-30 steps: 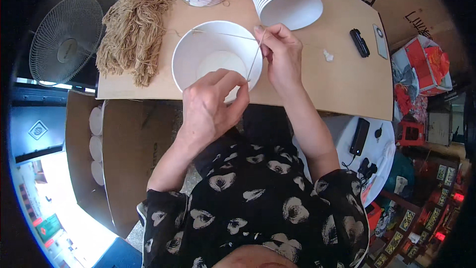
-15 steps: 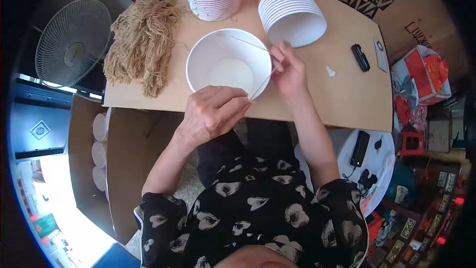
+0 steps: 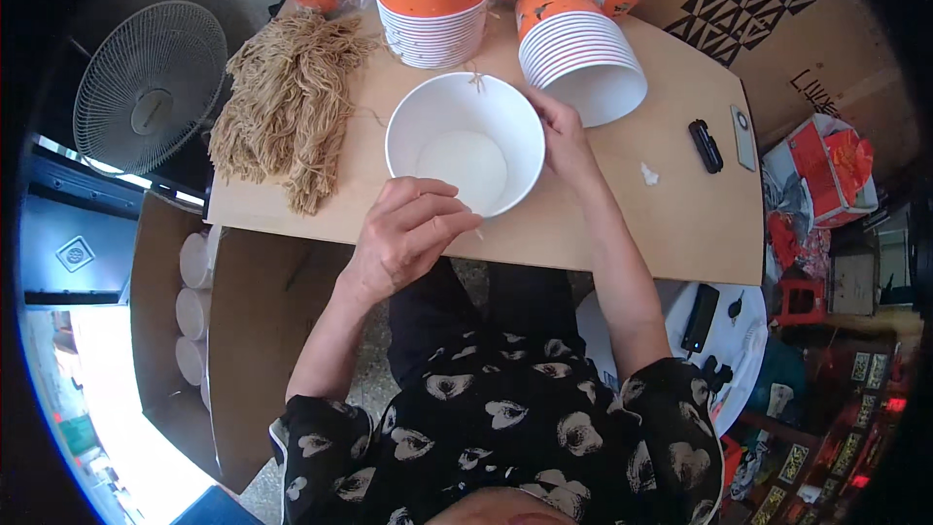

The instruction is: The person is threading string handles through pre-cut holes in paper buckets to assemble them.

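Observation:
A white paper bucket [image 3: 462, 151] stands on the table in front of me, its open mouth tilted toward me. Around its right side my right hand [image 3: 564, 136] is closed, with most fingers hidden behind the wall. My left hand [image 3: 408, 233] is at the near rim, its fingers pinched together by a short bit of tan string [image 3: 479, 232]. A small knotted piece of string [image 3: 477, 84] shows at the far rim. Left of the bucket lies a thick bundle of tan strings [image 3: 289, 107].
Behind the bucket stand orange-printed bucket stacks [image 3: 432, 0], and one stack [image 3: 588, 68] lies on its side. A black object [image 3: 706, 146] and a white scrap [image 3: 649, 174] are at right. A cardboard box [image 3: 258, 321] and a fan [image 3: 151, 87] stand left.
The string stretched between my hands across the bucket's mouth no longer shows there. My right hand has moved from the string to the bucket's side. The view has shifted slightly.

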Demonstrator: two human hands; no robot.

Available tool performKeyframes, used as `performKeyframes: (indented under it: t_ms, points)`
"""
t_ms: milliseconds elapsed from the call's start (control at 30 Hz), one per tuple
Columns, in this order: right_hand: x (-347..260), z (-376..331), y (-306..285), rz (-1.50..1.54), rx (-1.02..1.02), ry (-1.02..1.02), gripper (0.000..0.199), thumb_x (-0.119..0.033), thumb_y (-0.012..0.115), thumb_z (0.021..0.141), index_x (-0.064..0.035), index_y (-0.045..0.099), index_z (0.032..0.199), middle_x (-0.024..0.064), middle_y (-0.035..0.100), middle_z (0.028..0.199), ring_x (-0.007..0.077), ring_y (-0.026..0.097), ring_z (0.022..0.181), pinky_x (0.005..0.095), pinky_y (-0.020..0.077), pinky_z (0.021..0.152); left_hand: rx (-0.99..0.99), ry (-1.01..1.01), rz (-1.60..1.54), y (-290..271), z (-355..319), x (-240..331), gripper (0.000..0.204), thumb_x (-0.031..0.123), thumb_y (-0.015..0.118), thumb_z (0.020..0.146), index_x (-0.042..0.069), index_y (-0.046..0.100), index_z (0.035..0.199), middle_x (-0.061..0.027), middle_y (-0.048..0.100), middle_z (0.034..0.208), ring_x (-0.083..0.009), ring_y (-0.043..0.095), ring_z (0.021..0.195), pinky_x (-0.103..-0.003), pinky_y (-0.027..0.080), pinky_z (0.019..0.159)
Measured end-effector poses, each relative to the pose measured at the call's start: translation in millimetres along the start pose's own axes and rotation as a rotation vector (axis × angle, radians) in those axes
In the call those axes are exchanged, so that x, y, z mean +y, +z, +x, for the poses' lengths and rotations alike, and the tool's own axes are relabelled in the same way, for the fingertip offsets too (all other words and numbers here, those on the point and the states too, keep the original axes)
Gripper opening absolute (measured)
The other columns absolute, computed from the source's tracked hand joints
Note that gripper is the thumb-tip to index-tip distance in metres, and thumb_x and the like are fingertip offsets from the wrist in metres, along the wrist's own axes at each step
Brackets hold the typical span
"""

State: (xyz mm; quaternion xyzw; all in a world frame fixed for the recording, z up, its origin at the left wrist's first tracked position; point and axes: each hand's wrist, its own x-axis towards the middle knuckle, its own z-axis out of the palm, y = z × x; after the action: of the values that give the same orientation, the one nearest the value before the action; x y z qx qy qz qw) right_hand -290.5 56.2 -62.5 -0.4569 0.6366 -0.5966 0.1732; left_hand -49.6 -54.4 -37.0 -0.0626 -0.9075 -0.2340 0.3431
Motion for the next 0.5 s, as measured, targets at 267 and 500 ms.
performKeyframes:
  t_ms: [267,500]
  points:
    - [52.1,-64.3,15.3,0.618,0.228,0.402,0.035,0.003,0.053,0.091,0.0034,0.061,0.125,0.0105,0.068,0.117,0.0142,0.064,0.105,0.0286,0.0514,0.091,0.08,-0.024,0.152,-2.3,-4.3,2.1,0.028,0.006,0.077,0.073,0.017,0.073,0.099,0.0026,0.071,0.099,-0.0206,0.062,0.116,-0.042,0.044,0.096]
    - [3.2,-76.4,14.3,0.131,0.065,0.163,0.05,-0.003,0.053,0.094,0.0045,0.045,0.142,0.0165,0.057,0.135,0.0229,0.058,0.12,0.0355,0.0463,0.102,0.083,0.012,-0.022,-22.3,28.1,-9.0,0.027,0.005,0.077,0.075,0.011,0.072,0.101,-0.0055,0.071,0.098,-0.023,0.065,0.109,-0.045,0.044,0.1]
